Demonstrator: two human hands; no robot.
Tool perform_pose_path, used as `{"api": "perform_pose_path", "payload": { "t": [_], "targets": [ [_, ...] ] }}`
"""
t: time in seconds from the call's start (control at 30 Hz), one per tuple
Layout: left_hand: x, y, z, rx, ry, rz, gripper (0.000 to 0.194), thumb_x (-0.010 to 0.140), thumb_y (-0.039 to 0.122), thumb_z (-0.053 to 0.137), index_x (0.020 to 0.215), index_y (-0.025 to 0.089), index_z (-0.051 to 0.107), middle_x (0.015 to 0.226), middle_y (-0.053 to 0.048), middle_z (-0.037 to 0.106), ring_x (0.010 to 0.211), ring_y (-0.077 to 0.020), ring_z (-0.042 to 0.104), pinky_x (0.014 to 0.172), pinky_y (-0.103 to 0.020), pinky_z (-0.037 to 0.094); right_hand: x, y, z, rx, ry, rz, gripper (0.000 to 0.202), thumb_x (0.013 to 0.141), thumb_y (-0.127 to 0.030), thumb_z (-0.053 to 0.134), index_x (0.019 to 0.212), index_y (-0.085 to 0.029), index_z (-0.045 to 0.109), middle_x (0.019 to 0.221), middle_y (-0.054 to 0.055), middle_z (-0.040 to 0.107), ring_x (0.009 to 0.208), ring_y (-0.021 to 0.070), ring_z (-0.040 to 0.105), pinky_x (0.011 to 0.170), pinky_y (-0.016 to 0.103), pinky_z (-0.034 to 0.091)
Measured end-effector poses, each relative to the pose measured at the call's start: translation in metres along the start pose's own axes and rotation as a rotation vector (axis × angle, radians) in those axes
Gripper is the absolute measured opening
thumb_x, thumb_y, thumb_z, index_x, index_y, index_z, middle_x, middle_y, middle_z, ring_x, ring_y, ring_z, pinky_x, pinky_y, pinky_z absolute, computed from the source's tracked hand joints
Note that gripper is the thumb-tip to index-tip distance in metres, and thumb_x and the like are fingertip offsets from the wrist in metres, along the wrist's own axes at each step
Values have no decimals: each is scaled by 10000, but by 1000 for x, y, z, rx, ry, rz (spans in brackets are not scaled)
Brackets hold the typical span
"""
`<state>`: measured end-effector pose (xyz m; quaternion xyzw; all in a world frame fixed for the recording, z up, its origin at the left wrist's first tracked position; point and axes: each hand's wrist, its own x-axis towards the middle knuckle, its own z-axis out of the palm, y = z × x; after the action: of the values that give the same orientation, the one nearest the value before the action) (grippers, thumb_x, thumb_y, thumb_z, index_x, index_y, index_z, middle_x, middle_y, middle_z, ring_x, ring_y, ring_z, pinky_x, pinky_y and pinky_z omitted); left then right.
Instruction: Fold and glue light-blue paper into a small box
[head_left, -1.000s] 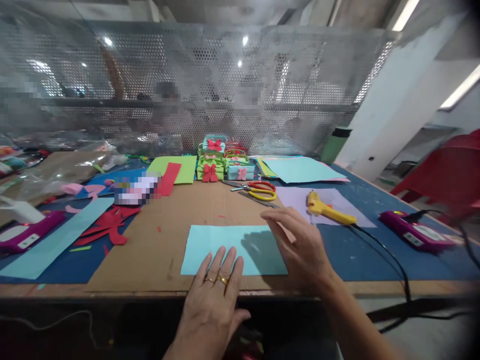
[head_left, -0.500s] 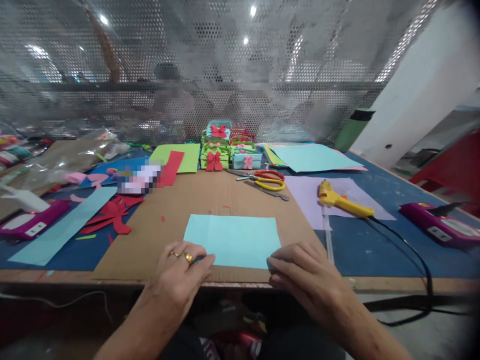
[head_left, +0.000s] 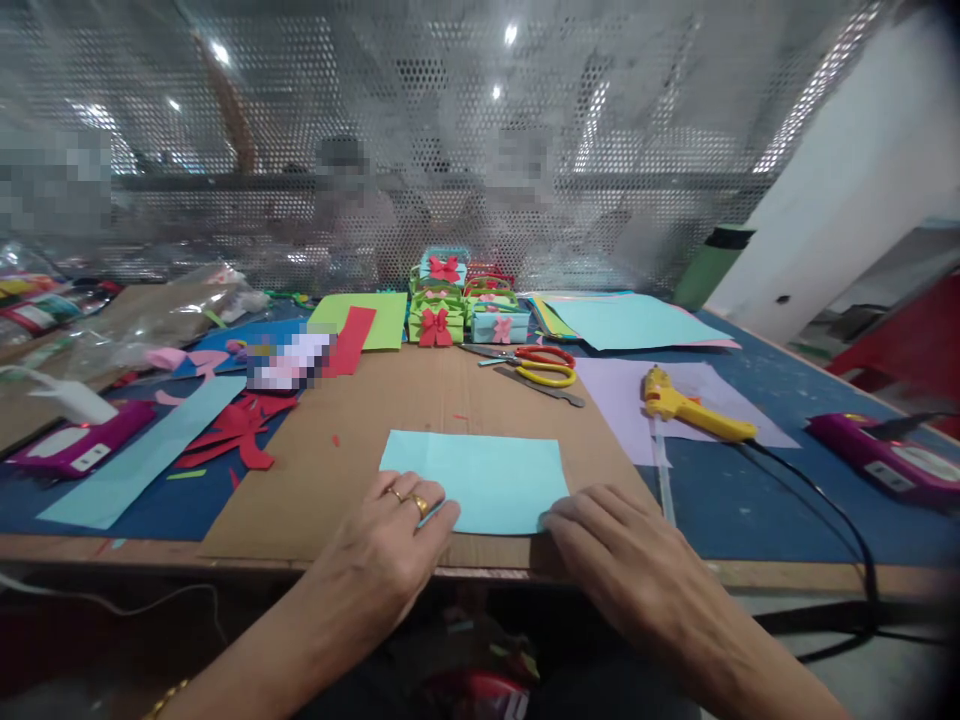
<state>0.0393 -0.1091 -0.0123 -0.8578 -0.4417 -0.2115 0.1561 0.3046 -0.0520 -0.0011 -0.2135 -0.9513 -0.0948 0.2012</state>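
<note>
A light blue sheet of paper (head_left: 487,480) lies on the brown cardboard close to the table's front edge. My left hand (head_left: 409,525), with rings on its fingers, covers the sheet's near left corner, thumb and fingers closed on the edge. At the near right corner, my right hand (head_left: 600,535) has its fingers drawn together on the paper's edge; its thumb is mostly hidden. Beyond the sheet are scissors (head_left: 547,372) with red and yellow handles and a dark blade (head_left: 551,388) lying beside them.
Small paper baskets with bows (head_left: 437,325) are stacked at the back. A yellow glue gun (head_left: 694,410) rests on lilac paper to the right, its cord trailing off the front. Red paper scraps (head_left: 240,425) and a long blue strip (head_left: 150,455) lie left. Light blue sheets (head_left: 637,320) are piled back right.
My left hand has slid right along the near edge of the blue sheet, covering more of its corner. The right hand stays at the other corner. The whole view has shifted slightly.
</note>
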Motion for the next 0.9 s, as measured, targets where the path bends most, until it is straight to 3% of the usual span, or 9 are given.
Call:
{"api": "perform_pose_path", "payload": {
  "t": [0.1, 0.3, 0.5, 0.6, 0.7, 0.8, 0.9],
  "targets": [
    [9, 5, 9, 30, 87, 4, 213, 988, 113, 442, 1078, 140, 633, 947, -81, 637, 832, -222, 531, 776, -381, 381, -2, 4, 3, 26, 21, 26, 296, 1036, -157, 351, 970, -139, 639, 875, 99, 652, 775, 213, 557, 695, 358, 432],
    [14, 11, 21, -28, 108, 35, 278, 969, 60, 389, 889, 145, 641, 779, -50, 569, 736, -204, 473, 720, -366, 354, -4, -1, 7, 14, 55, 131, 227, 1044, -242, 419, 1018, -158, 629, 934, 92, 658, 829, 216, 545, 739, 365, 405],
    [10, 12, 21, -114, 129, -52, 275, 940, 37, 417, 837, 158, 641, 766, -43, 551, 721, -192, 435, 691, -351, 312, -2, 0, 13, 33, 49, 76, 333, 1056, -195, 335, 994, -172, 661, 894, 81, 627, 770, 200, 485, 724, 368, 343],
    [-1, 9, 17, -166, 175, -85, 244, 958, 48, 446, 938, 160, 662, 781, -32, 545, 740, -185, 449, 720, -345, 322, -6, 5, 13, 125, 29, 62, 352, 1066, -233, 313, 1052, -181, 660, 885, 75, 624, 765, 199, 473, 700, 355, 342],
    [-17, 1, 7, -222, 132, -141, 230, 967, 36, 462, 991, 155, 656, 817, -35, 548, 769, -182, 466, 736, -338, 322, -9, 8, 13, 211, 29, 56, 332, 1065, -237, 324, 1097, -174, 649, 878, 74, 620, 770, 202, 468, 691, 348, 348],
    [-31, -8, -2, -206, 58, -178, 196, 974, 41, 477, 1002, 149, 638, 870, -47, 565, 811, -188, 481, 759, -346, 318, -10, 10, 14, 269, 34, 102, 295, 1053, -194, 353, 1025, -181, 647, 840, 58, 594, 754, 196, 447, 673, 340, 335],
    [-37, -16, -6, -244, 70, -210, 179, 985, 53, 476, 1006, 159, 619, 895, -42, 576, 834, -188, 487, 766, -343, 316, -10, 11, 16, 317, 33, 117, 256, 1043, -168, 385, 980, -186, 632, 838, 47, 579, 767, 191, 447, 687, 337, 332]
  ]
}}
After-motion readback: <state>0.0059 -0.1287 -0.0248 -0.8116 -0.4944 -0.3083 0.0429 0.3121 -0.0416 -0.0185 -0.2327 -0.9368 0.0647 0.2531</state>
